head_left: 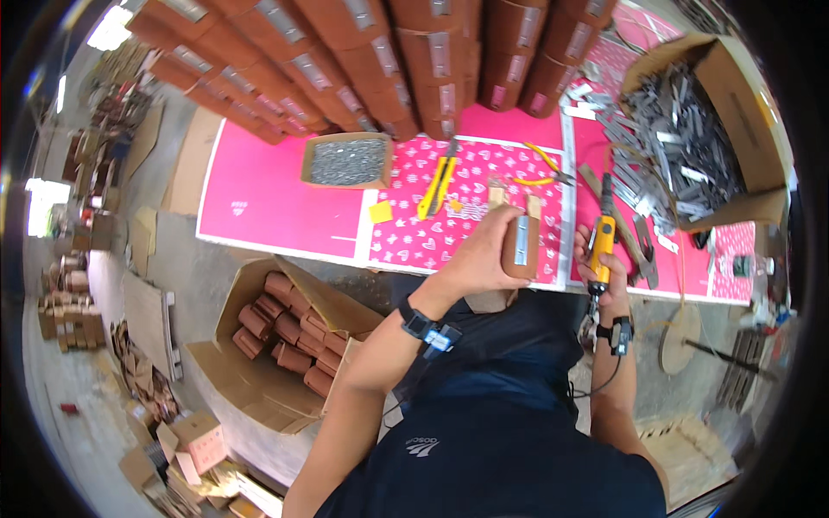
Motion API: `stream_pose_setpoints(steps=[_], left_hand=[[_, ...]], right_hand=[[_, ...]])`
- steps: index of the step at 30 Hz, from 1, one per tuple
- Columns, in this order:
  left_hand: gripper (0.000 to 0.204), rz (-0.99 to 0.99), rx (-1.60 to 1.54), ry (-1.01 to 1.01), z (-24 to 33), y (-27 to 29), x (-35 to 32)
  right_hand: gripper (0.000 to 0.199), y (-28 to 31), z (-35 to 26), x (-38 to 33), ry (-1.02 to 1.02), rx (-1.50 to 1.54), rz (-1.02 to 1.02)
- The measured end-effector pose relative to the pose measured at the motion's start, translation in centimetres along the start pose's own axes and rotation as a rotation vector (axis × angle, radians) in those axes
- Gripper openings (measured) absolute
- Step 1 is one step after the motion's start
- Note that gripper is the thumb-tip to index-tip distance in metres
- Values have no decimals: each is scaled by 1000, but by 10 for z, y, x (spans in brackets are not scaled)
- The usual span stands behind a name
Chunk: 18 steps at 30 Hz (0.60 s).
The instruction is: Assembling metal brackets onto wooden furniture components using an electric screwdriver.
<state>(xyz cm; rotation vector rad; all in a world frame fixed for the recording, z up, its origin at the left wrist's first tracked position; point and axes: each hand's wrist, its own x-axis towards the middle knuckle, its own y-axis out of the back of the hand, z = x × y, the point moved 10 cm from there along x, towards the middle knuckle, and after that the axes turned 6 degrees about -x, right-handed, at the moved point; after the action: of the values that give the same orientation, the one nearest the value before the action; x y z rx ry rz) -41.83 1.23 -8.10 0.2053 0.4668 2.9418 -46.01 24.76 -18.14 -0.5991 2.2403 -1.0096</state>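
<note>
My left hand (476,256) is closed round a brown, round-ended block (532,249) with a silver metal strip (521,240) along its face, at the table's front edge. Two light wooden pegs (533,207) stand just beyond it. To the right, my right hand (615,274) grips a yellow electric screwdriver (602,249), its dark end pointing away from me. A hammer (643,252) lies on the table beside that hand. Yellow-handled pliers (542,164) and a yellow utility knife (439,186) rest farther back on the pink table covering (285,194).
Tall stacks of brown blocks (345,52) line the table's far side. A small carton of screws (347,162) sits at left, a large box of metal strips (751,129) at right. Below the front edge, a floor carton (259,388) holds more brown blocks. A bottle (753,266) stands far right.
</note>
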Motion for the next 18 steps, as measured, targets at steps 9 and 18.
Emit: stream_pose_setpoints(steps=[9,18], left_hand=[[81,347,117,-4,2,70,-39],[22,323,865,561,-111,268,-19]], right_hand=[[71,-1,1,-4,24,60,-16],[64,-12,-6,-5,103,-137,-6]])
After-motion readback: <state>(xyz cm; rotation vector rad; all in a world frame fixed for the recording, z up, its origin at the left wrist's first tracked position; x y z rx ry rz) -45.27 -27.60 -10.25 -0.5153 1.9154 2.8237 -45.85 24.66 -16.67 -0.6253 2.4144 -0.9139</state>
